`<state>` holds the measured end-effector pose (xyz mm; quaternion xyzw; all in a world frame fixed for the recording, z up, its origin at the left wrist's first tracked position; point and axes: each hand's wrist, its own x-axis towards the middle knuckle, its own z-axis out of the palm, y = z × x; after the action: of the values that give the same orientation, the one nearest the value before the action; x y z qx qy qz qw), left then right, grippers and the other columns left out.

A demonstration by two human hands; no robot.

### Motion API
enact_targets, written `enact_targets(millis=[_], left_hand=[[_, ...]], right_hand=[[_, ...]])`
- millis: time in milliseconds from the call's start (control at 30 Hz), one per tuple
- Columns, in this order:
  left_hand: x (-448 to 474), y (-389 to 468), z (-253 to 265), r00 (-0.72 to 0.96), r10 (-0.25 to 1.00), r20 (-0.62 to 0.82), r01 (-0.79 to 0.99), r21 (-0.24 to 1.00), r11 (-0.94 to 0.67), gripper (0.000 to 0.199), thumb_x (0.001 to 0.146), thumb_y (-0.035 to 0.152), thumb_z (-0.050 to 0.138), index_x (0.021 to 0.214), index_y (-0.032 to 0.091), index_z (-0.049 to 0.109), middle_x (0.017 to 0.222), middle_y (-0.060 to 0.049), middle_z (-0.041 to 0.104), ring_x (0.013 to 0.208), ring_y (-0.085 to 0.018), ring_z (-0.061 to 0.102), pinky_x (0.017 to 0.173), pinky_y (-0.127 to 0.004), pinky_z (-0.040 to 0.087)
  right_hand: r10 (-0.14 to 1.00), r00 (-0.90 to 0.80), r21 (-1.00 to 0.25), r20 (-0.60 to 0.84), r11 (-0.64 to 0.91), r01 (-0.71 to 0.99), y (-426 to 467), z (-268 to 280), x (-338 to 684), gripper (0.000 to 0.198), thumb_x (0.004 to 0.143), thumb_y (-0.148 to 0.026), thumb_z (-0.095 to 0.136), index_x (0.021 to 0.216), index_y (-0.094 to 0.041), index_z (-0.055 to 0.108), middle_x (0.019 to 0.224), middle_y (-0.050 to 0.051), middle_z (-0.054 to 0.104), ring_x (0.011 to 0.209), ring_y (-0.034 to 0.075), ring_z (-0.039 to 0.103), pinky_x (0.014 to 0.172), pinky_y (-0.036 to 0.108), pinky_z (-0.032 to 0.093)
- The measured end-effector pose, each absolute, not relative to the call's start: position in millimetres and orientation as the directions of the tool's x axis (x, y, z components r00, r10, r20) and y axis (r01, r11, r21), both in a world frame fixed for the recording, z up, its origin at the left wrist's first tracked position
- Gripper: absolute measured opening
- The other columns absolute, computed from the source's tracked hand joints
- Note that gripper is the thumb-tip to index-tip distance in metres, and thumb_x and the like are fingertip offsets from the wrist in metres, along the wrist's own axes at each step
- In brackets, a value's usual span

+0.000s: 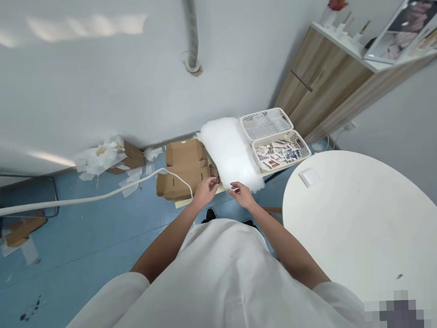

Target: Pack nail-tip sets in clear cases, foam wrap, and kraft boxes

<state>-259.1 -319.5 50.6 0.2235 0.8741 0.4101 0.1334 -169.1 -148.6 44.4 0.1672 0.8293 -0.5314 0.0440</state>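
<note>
My left hand (206,190) is at the near right corner of a stack of flat brown cardboard boxes (185,155), its fingers loosely bent and apart. Just right of it, my right hand (242,194) is by the near edge of a pile of soft white sheets (230,149), fingers spread from the thumb. I see nothing held in either hand. Whether the fingertips touch the cardboard or the sheets, I cannot tell.
Two white baskets stand beyond the sheets: one with clear plastic bags (265,125), one with printed cards (279,152). A round white table (363,216) is at right, with a small white item (311,177). A white hose (98,199) crosses from the left; scraps (100,158) lie behind.
</note>
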Motion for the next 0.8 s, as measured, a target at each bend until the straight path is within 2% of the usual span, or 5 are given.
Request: enact_targets(millis=[233, 433, 567, 733, 800], left_hand=[[-295.0, -416.3, 20.2, -0.866, 0.463, -0.186, 0.344, 0.450, 0.824, 0.054, 0.066, 0.053, 0.061, 0.104, 0.016, 0.058, 0.104, -0.015, 0.057, 0.104, -0.034, 0.049, 0.088, -0.047, 0.038], [-302.9, -443.6, 7.3, -0.831, 0.498, -0.250, 0.352, 0.458, 0.817, 0.050, 0.069, 0.052, 0.059, 0.103, 0.016, 0.061, 0.105, -0.015, 0.055, 0.103, -0.033, 0.050, 0.085, -0.044, 0.040], [-306.4, -446.9, 6.4, -0.820, 0.533, -0.209, 0.378, 0.501, 0.779, 0.043, 0.072, 0.048, 0.057, 0.102, 0.017, 0.061, 0.103, -0.012, 0.055, 0.099, -0.030, 0.052, 0.083, -0.041, 0.041], [-313.0, -447.3, 2.8, -0.709, 0.681, -0.184, 0.496, 0.556, 0.667, 0.029, 0.084, 0.036, 0.042, 0.088, 0.019, 0.064, 0.088, -0.009, 0.058, 0.089, -0.023, 0.055, 0.083, -0.036, 0.041], [-315.0, -445.1, 1.4, -0.710, 0.677, -0.193, 0.502, 0.537, 0.679, 0.029, 0.087, 0.031, 0.037, 0.083, 0.019, 0.064, 0.085, -0.008, 0.059, 0.087, -0.021, 0.055, 0.083, -0.035, 0.040]], right_hand=[[0.258, -0.946, -0.600, -0.196, 0.732, 0.324, -210.1, 41.9, -245.1, 0.049, 0.073, -0.035, 0.060, 0.119, -0.021, 0.048, 0.103, 0.009, 0.056, 0.087, 0.020, 0.056, 0.073, 0.032, 0.045], [0.341, -0.893, -0.407, -0.294, 0.801, 0.439, -226.0, 34.9, -266.4, 0.036, 0.077, -0.018, 0.050, 0.112, -0.019, 0.047, 0.104, 0.013, 0.057, 0.087, 0.024, 0.057, 0.069, 0.034, 0.043], [0.356, -0.886, -0.424, -0.297, 0.782, 0.457, -224.4, 36.2, -268.2, 0.030, 0.077, -0.015, 0.045, 0.107, -0.017, 0.049, 0.093, 0.010, 0.062, 0.084, 0.023, 0.057, 0.069, 0.033, 0.042], [0.348, -0.928, -0.511, -0.132, 0.778, 0.364, -231.3, 43.9, -253.2, 0.034, 0.083, -0.019, 0.035, 0.115, -0.015, 0.046, 0.105, 0.012, 0.059, 0.093, 0.024, 0.054, 0.075, 0.035, 0.042], [0.268, -0.962, -0.490, -0.053, 0.832, 0.259, -239.8, 46.8, -244.4, 0.034, 0.085, -0.022, 0.035, 0.116, -0.014, 0.047, 0.108, 0.014, 0.057, 0.100, 0.025, 0.051, 0.081, 0.038, 0.040]])
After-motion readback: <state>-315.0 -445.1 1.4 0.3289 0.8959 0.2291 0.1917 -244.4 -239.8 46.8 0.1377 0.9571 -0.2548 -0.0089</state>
